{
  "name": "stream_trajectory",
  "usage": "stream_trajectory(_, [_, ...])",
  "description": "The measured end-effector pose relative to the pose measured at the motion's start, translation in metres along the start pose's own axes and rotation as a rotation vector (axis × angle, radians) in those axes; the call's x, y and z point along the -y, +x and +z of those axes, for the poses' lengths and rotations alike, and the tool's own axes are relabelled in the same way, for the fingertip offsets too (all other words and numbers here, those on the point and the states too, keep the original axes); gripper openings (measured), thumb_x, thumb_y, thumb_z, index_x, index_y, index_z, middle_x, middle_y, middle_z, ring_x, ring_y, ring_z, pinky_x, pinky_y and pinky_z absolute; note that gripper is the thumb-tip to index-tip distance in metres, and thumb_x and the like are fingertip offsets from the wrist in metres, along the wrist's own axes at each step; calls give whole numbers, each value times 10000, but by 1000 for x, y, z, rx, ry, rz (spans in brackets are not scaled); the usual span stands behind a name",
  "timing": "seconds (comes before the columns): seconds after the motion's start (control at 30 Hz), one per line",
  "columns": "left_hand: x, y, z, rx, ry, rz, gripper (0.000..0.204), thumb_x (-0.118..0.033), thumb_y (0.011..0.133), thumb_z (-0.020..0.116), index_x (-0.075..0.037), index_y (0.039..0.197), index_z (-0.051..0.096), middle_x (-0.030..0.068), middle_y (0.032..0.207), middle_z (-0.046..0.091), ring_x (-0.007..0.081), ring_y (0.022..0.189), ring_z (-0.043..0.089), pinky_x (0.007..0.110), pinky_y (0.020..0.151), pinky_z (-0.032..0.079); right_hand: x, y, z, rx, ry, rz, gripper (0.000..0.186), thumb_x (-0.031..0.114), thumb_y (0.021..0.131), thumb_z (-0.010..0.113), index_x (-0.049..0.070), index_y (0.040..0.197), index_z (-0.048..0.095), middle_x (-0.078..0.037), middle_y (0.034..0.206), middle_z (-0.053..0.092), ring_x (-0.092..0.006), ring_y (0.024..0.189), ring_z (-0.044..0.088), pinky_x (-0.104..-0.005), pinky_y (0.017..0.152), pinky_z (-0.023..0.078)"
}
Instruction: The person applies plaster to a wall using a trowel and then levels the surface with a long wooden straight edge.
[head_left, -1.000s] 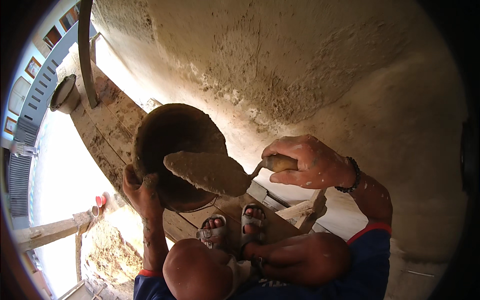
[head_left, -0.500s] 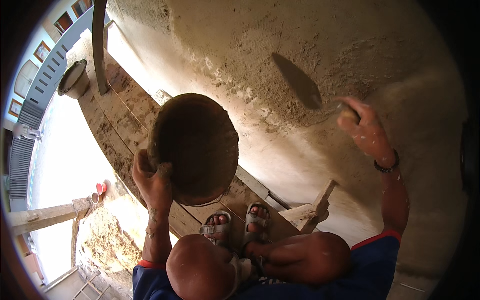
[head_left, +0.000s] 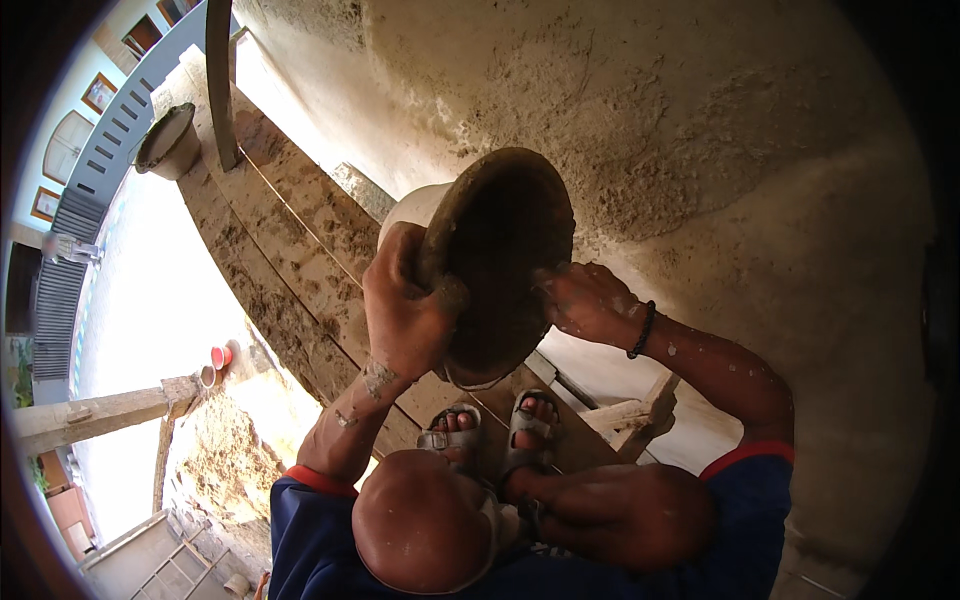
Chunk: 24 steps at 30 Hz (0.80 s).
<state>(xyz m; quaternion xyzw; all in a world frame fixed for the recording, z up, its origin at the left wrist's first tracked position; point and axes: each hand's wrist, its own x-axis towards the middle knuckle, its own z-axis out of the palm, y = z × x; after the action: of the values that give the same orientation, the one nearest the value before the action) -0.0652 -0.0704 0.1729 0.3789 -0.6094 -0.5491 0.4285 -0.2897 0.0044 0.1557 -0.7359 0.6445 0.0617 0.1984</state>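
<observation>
My left hand (head_left: 410, 310) grips the near left rim of a mortar-crusted bucket (head_left: 418, 204), thumb over the edge. The bucket is tilted, its dark mouth turned toward the wall and me. At its right rim, my right hand (head_left: 595, 303) is closed with its fingers inside the mouth. It holds a trowel, seen in the earlier head view; the blade is now hidden in the dark bucket. How much mortar lies inside I cannot tell. Beyond the bucket, the plastered wall (head_left: 640, 165) carries a rough patch of mortar.
My sandalled feet (head_left: 532, 420) rest on a mortar-splattered plank platform (head_left: 285, 250). Another bucket (head_left: 170, 145) stands at its far left end, beside an upright post (head_left: 220, 85). A wooden beam (head_left: 95, 418) and a red container (head_left: 221, 356) are below left. A timber piece (head_left: 640, 415) juts near the wall.
My right hand has come from the wall down to the bucket, taking the trowel into its mouth. My left hand has moved the bucket rightward and tilted it toward the right hand.
</observation>
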Motion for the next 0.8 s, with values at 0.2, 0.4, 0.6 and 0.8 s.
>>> stream_trajectory(0.2, [4, -2, -10, -95, -70, 26, 215, 10, 641, 558, -9, 847, 500, -11, 758, 452, 86, 722, 433, 238, 655, 392, 7, -2, 12, -201, 360, -78, 354, 213, 765, 590, 84, 1095, 576, -167, 800, 633, -359, 787, 625, -447, 692, 504])
stream_trajectory(0.4, [-1, -2, -26, -224, -163, 54, 270, 3, 645, 564, -13, 910, 520, 7, 825, 536, 102, 774, 498, 240, 715, 420, -1, -21, -36, -157, 201, -21, 385, 229, 782, 605, 66, 1128, 559, -158, 917, 634, -347, 857, 618, -433, 750, 494])
stream_trajectory(0.6, [2, -3, -48, -276, -170, 34, 312, -2, 653, 581, 7, 961, 533, 38, 899, 584, 110, 817, 544, 251, 777, 441, 13, -61, -117, -274, 285, -98, 409, 146, 738, 651, 24, 1078, 459, -185, 928, 576, -354, 919, 580, -420, 782, 459])
stream_trajectory(0.8, [3, -5, -53, -331, -178, 62, 259, 1, 649, 577, 2, 902, 524, 25, 851, 555, 100, 770, 505, 240, 739, 428, -16, -87, -153, -52, 589, -59, 387, 203, 770, 679, 7, 1089, 583, -159, 917, 634, -265, 748, 631, -363, 668, 488])
